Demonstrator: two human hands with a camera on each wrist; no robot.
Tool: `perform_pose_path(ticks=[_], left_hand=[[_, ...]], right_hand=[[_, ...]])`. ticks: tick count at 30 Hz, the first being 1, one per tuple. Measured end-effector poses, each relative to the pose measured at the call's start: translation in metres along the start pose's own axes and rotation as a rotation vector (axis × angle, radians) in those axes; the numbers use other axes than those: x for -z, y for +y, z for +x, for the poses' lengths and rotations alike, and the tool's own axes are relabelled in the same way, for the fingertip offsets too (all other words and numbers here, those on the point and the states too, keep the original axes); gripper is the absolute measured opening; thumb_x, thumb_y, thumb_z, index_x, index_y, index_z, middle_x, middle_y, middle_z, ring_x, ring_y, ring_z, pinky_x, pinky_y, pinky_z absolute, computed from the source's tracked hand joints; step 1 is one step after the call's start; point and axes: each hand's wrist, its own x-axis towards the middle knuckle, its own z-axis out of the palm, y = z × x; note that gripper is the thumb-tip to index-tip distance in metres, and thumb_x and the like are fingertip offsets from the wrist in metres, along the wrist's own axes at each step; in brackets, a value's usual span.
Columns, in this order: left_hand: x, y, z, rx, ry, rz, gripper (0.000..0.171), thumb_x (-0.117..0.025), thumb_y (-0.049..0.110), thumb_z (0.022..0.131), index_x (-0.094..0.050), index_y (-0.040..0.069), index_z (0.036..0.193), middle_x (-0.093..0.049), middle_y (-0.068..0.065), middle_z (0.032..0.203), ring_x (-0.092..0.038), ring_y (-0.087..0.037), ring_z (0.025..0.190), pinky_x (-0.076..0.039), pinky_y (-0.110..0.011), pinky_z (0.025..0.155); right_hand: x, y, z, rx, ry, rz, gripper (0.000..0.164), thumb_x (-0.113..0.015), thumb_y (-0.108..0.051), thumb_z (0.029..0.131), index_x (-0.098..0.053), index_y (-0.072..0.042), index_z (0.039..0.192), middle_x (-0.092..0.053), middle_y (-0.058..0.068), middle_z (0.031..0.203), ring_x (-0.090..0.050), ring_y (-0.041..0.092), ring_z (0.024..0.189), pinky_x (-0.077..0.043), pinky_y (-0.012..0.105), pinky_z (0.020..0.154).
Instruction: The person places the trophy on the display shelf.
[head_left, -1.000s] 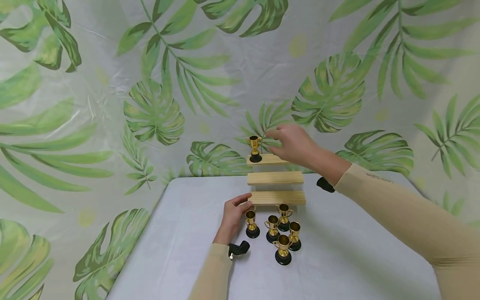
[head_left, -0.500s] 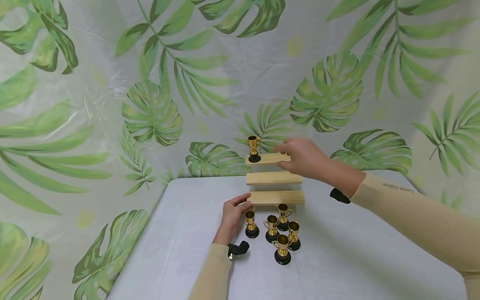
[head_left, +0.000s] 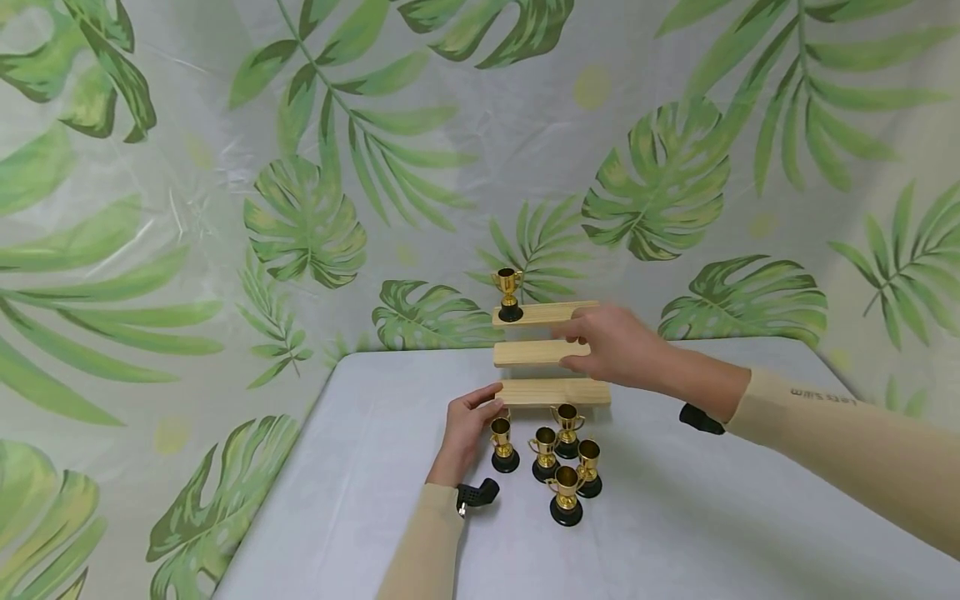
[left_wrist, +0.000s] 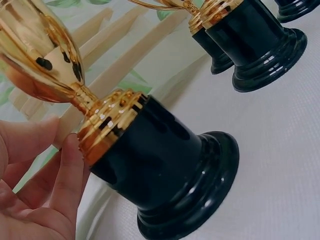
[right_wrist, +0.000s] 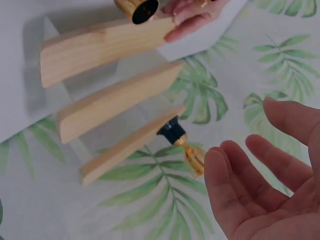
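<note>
A three-tier wooden stand stands on the table, with one small gold trophy cup on a black base at the left end of its top board. My left hand pinches the left end of the lowest board between thumb and fingers. Just beside that hand, a second trophy cup looms large in the left wrist view. My right hand hangs in front of the right end of the stand, holding nothing. Its fingers are loosely bent and parted from the thumb in the right wrist view.
Several more trophy cups stand upright in a loose cluster in front of the stand. A white cloth covers the table. Behind it hangs a leaf-patterned curtain. Each wrist wears a black device.
My right hand has moved away from the trophy cup on the top board, going down and to the right. My left hand stays at the lowest board.
</note>
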Motion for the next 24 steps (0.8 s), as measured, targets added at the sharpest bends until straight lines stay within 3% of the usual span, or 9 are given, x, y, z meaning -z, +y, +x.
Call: perform_pose_path(ticks=[14,24], left_hand=[[0.000,0.000,0.003,-0.007,0.008,-0.007,0.032,-0.075,0.004,0.090,-0.074,0.007,0.122,-0.066,-0.015,0.125,-0.072,-0.023,0.097,-0.057,-0.031,0.088],[0.001,-0.003,0.003,-0.001,0.004,-0.012,0.033,-0.076,0.006,0.089,-0.073,0.006,0.122,-0.067,-0.015,0.125,-0.072,-0.022,0.095,-0.058,-0.030,0.088]], right_hand=[[-0.027,-0.002,-0.030,-0.003,-0.107,0.056,0.034,-0.083,-0.020,0.084,-0.076,-0.012,0.116,-0.068,-0.003,0.098,-0.058,0.007,0.077,-0.051,0.026,0.063],[-0.043,-0.005,-0.054,-0.025,-0.210,0.102,0.035,-0.084,-0.018,0.082,-0.075,-0.013,0.116,-0.068,-0.003,0.102,-0.063,0.013,0.085,-0.053,0.028,0.066]])
